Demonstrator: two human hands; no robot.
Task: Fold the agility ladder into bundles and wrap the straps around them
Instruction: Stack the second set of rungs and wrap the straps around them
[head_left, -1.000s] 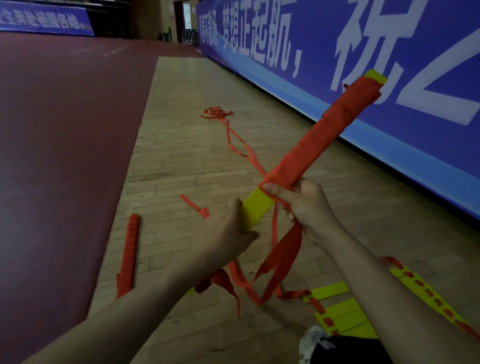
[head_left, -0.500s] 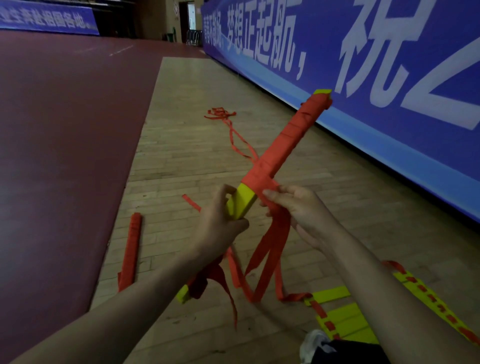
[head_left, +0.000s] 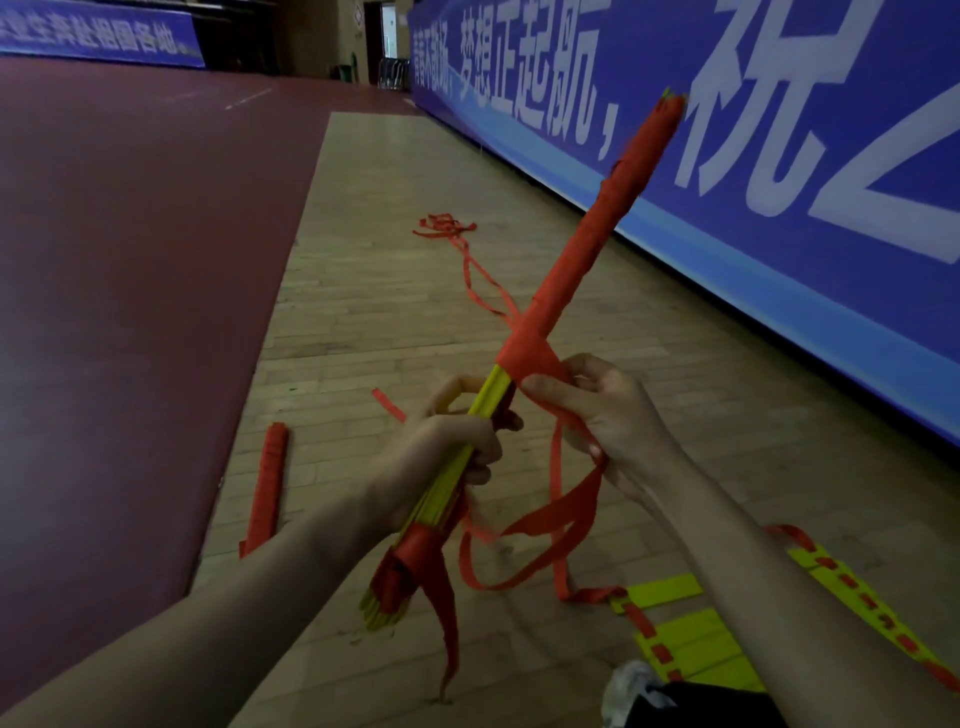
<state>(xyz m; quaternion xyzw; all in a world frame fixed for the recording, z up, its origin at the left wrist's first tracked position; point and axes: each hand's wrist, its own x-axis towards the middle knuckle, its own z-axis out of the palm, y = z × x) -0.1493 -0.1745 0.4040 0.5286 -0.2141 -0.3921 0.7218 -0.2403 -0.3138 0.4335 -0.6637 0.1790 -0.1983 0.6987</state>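
Note:
A bundle of yellow ladder rungs slants up to the right, its upper length wound in red strap. My left hand grips the bare yellow part below the wrapping. My right hand pinches the loose red strap just under the last turn; the strap hangs down in loops to the floor. The bundle's lower end also carries red strap.
A finished red-wrapped bundle lies on the wood floor at left. More yellow rungs with red strap lie at lower right. A tangle of red strap trails farther off. A blue banner wall runs along the right.
The bundle has tilted steeper and slid up, showing more yellow and its lower end. My left hand now grips lower on it; my right hand has brought the strap round below the wrapping.

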